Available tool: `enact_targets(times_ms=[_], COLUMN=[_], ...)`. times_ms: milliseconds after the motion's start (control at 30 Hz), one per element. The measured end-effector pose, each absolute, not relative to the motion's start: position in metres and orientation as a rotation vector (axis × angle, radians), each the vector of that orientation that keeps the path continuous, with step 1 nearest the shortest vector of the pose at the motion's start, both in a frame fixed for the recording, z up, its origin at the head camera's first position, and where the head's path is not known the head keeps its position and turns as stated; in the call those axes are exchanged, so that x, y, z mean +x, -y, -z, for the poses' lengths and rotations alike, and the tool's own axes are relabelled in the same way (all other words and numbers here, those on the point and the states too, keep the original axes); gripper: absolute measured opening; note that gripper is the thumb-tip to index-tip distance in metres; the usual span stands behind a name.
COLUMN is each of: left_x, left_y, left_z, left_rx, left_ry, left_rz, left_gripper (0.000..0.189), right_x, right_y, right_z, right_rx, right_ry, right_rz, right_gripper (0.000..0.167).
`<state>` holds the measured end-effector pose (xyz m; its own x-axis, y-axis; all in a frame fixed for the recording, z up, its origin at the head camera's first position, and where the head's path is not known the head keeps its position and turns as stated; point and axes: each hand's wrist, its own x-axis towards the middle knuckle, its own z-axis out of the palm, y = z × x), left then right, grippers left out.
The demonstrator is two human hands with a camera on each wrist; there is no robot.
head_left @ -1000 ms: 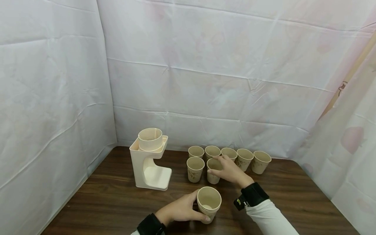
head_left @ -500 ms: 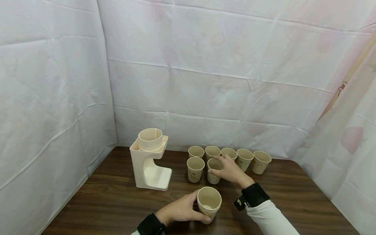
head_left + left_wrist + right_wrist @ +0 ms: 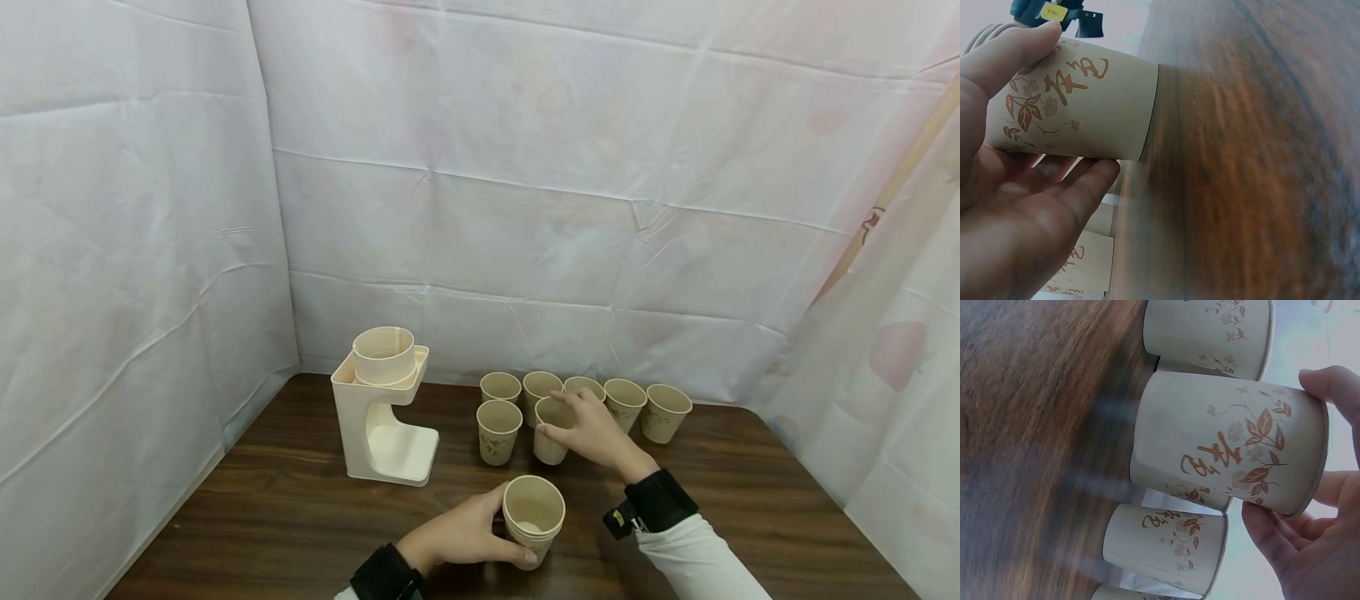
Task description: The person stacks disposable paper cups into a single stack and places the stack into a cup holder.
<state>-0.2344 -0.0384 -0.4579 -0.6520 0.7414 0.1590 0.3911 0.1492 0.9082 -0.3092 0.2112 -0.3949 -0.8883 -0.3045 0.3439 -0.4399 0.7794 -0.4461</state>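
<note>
Near the front of the table, my left hand [image 3: 468,532] grips a short stack of nested beige paper cups [image 3: 531,543], mouth upward. In the left wrist view, thumb and fingers lie on either side of the flower-printed outer cup [image 3: 1104,103]. Farther back, my right hand [image 3: 596,432] holds a single paper cup [image 3: 550,450] by its upper part. The right wrist view shows this cup's [image 3: 1210,444] brown leaf print and lettering, with the thumb at the rim on one side and fingers on the other. Its base overlaps the cups behind.
Another paper cup [image 3: 497,442] stands just left of the right hand's cup. Behind is a row of several cups, including one at the right end [image 3: 664,417]. A cream stand with a round top holder [image 3: 382,367] is at the left. White curtains [image 3: 480,225] surround the dark wooden table [image 3: 285,517].
My right hand has shifted slightly back and right, and the paper cup it holds has moved along with it, a little up in the view. The left hand and its stack stay put.
</note>
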Motion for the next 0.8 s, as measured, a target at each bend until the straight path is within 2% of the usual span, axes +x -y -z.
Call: enact_targets(times_ms=[367, 800], left_x=[-0.234, -0.233], left_y=[0.039, 0.040], left_z=[0.456, 0.455], left_rx=[1.075, 1.086], left_ry=[-2.095, -2.085], left_rz=[-1.503, -1.509], left_gripper=[0.072, 0.071], right_x=[-0.295, -0.265], right_y=[-0.217, -0.222], right_z=[0.383, 0.345], right_rx=[0.603, 0.683], right_ry=[2.633, 2.608], right_rz=[-0.816, -0.828], right_gripper=[0.068, 0.067])
